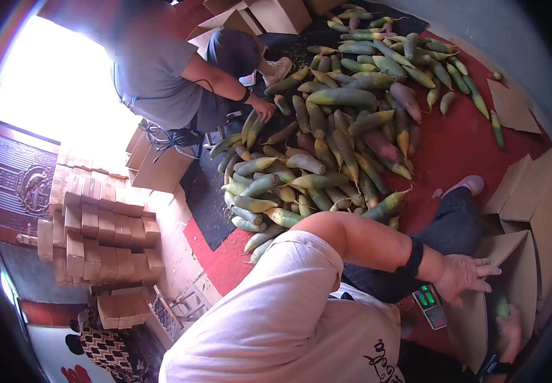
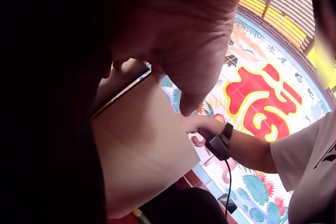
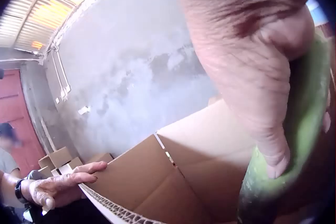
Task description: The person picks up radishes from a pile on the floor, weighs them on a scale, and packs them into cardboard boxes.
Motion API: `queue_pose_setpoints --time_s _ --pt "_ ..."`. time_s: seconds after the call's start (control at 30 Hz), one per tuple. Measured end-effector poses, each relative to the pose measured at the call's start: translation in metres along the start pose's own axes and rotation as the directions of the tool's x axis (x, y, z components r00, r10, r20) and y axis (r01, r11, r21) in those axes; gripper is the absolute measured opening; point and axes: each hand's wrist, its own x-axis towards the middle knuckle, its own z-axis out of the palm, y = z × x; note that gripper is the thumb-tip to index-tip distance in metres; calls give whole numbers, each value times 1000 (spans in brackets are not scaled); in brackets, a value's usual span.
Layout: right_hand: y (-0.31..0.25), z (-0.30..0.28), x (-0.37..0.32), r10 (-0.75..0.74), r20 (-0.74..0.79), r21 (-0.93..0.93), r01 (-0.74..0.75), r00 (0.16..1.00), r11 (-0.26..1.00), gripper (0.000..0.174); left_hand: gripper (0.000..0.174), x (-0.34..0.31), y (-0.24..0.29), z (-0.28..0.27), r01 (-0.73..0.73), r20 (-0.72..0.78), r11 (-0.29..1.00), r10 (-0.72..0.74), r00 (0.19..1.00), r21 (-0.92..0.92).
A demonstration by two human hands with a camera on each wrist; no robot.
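My left hand rests with spread, fairly straight fingers on the upper edge of an open cardboard box; the right wrist view shows this hand at the box edge. In the left wrist view the palm is above a cardboard flap. My right hand grips a long green radish inside the box. Close up in the right wrist view, the thumb of the right hand presses on the radish; its lower end is cut off by the frame.
A large pile of green radishes lies on black and red sheets. A digital scale stands beside the box. Another person reaches to the pile. Stacked cartons are at the left, more open boxes at the right.
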Motion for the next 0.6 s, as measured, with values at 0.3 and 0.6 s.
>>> queue_pose_setpoints --time_s 0.3,0.6 --pt "68 51 13 -25 313 164 -28 949 986 45 74 -4 0 -2 -15 61 998 11 998 67" --pt "44 -9 -46 347 381 328 -476 857 816 35 76 0 5 1 -10 67 995 3 998 103"
